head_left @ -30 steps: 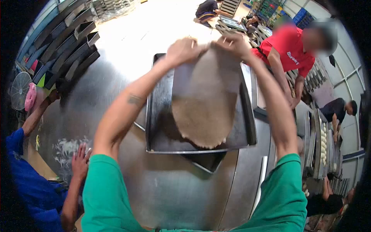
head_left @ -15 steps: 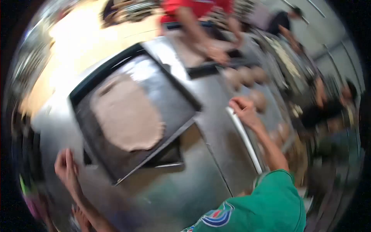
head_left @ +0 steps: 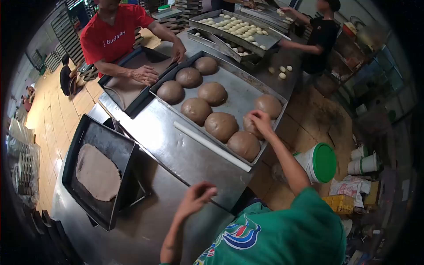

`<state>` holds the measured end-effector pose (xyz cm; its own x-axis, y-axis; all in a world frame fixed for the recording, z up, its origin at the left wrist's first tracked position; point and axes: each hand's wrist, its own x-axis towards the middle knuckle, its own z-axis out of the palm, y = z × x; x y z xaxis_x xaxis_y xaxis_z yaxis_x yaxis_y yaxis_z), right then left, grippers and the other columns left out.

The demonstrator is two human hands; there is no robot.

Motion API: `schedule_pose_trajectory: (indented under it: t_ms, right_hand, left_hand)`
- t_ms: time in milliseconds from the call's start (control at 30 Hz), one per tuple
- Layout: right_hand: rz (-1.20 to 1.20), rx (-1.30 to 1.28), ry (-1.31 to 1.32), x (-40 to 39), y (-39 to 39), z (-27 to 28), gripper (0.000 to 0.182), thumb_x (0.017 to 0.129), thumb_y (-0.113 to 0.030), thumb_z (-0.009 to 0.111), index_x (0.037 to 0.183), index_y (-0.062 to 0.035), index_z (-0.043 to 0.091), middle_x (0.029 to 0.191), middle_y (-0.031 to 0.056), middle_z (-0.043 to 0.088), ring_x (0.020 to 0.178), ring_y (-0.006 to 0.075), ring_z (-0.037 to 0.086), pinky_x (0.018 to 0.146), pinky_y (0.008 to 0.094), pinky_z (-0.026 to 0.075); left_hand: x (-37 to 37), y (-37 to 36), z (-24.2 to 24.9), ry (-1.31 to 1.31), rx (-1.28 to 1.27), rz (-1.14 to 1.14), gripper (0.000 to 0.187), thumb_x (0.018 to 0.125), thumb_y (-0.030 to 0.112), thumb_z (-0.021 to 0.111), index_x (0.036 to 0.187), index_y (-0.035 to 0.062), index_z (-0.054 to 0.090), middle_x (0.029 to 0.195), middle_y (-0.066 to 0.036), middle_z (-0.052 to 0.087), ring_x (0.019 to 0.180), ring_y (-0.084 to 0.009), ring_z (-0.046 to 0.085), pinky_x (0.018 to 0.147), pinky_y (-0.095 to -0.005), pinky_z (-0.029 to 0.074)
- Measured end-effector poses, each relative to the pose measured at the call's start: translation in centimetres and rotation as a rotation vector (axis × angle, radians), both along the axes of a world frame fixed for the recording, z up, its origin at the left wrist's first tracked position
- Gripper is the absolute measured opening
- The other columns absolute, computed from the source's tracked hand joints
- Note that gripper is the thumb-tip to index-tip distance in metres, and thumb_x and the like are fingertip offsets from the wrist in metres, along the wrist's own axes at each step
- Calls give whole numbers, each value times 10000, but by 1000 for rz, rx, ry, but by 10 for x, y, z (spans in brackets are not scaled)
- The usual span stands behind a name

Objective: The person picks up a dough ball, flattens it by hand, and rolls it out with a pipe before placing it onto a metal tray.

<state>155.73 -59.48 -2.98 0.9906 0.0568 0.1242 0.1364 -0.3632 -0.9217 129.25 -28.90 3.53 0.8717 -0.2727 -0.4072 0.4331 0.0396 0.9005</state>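
Observation:
My right hand [head_left: 261,123] is over the right end of a metal tray [head_left: 240,73], its fingers bent together right at a brown dough ball [head_left: 250,127]. Whatever is in those fingers, if anything, is hidden. Several more smooth brown dough balls [head_left: 221,126] sit in the same tray. Nearer to me, my left hand [head_left: 195,199] hovers over the steel table [head_left: 176,229], fingers loosely curled and apart, holding nothing. Along the tray's near side lies a white rolling pin [head_left: 212,145]. To the left, a flattened sheet of dough [head_left: 98,173] rests in a dark baking pan [head_left: 115,132].
Across the table a person in a red shirt [head_left: 115,39] presses dough into another dark pan [head_left: 132,106]. Stacked trays of small pale dough balls [head_left: 234,28] stand at the back, near a person in black [head_left: 320,39]. A green-lidded bucket [head_left: 323,162] is on the floor at right.
My view has swung right, bringing the whole dough-ball tray into sight. My right hand now overlaps a dough ball; my left hand has left the side of the dark pan.

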Motion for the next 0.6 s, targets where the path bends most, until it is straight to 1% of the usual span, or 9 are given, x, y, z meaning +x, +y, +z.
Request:
schedule_pose_trajectory:
  t_ms: [33,100,200,267,300,400,467,567,600]
  right_hand:
    - [38,115,117,30,9,-5,135,880,-148,647,943,-29,636,752,17,624,679,90,575,564,265,473]
    - [40,-44,343,96,26,-16,234,850,-219,683,972,-30,617,761,25,626,664,110,575,575,277,480]
    - [152,-382,273,183,60,-43,484,807,-381,702,1120,-27,595,934,100,658,761,179,622,609,329,505]
    - [105,-416,350,218,86,-36,752,781,-553,646,1340,-71,500,1334,252,492,1263,345,467,892,452,494]
    - [152,-410,346,230,93,-26,752,781,-553,646,1340,-71,500,1334,252,492,1263,345,467,892,452,494]
    - [323,-426,636,251,124,-9,1118,709,-731,606,1493,-47,198,1548,246,106,1386,435,248,1074,518,333]
    - [390,-523,578,291,166,-78,1212,642,-736,661,1483,-10,179,1509,279,188,1376,428,272,1093,519,301]
    - [93,-551,586,236,174,-12,1076,579,-657,764,1375,-24,413,1409,263,406,1336,385,366,1098,522,291]
    - [-18,-399,460,228,179,-25,877,607,-497,823,1287,-41,510,1255,231,560,1196,375,523,1013,538,403]
  left_hand:
    - [7,-29,-1,-9,-39,-93,296,922,267,646,1067,10,620,873,-37,654,799,-97,587,707,-256,484]
    - [15,-75,-1,-60,-15,-147,292,922,253,646,1083,10,618,878,-34,645,793,-99,583,696,-258,484]
    - [24,-114,-14,-100,85,-99,287,921,228,650,1100,6,613,879,-30,631,785,-97,572,689,-254,482]
    - [15,-132,-40,-38,140,100,283,924,204,644,1104,-11,609,900,-45,648,786,-100,577,693,-254,489]
    - [7,-138,-50,27,147,241,273,921,208,648,1087,-6,615,919,-61,665,781,-107,590,699,-260,490]
    - [-37,-158,-48,174,142,608,247,919,196,649,1055,-9,626,923,-78,685,761,-114,603,689,-261,491]
    - [-65,-169,-33,247,122,832,231,920,180,645,1041,-16,632,909,-81,688,745,-112,604,673,-256,491]
    - [-71,-184,-17,222,107,1023,194,921,141,636,1008,-32,643,888,-82,690,736,-96,597,650,-242,482]
    - [-51,-180,-12,132,172,1002,189,924,135,629,1002,-36,647,884,-85,691,734,-101,601,649,-242,484]
